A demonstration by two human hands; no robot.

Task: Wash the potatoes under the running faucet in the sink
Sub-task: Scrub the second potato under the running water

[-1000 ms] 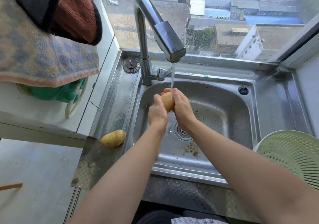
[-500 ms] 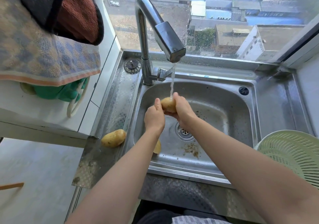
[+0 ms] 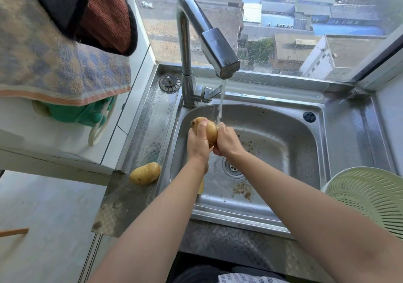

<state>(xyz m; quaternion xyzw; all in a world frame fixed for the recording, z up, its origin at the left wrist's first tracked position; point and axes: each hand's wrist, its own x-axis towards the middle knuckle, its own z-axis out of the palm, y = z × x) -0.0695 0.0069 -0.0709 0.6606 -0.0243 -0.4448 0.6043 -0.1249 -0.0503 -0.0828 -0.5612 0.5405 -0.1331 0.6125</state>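
Note:
Over the steel sink (image 3: 283, 151) I hold a yellow potato (image 3: 209, 130) between both hands. My left hand (image 3: 197, 146) wraps its left side with the thumb across it; my right hand (image 3: 227, 141) grips its right side. Water runs from the chrome faucet (image 3: 218, 51) and lands where the potato meets my right hand. A second potato (image 3: 145, 173) lies on the ledge left of the basin. Part of a third potato (image 3: 201, 187) shows in the basin under my left forearm.
A pale green colander (image 3: 370, 199) sits at the sink's right edge. The drain (image 3: 233, 167) has dirt bits beside it. A sink strainer plug (image 3: 170, 83) rests by the faucet base. Towels (image 3: 61, 64) hang at upper left above a green item.
The potato has turned in my hands and now sticks out up and to the left, more of it exposed. My hands stay under the stream above the drain.

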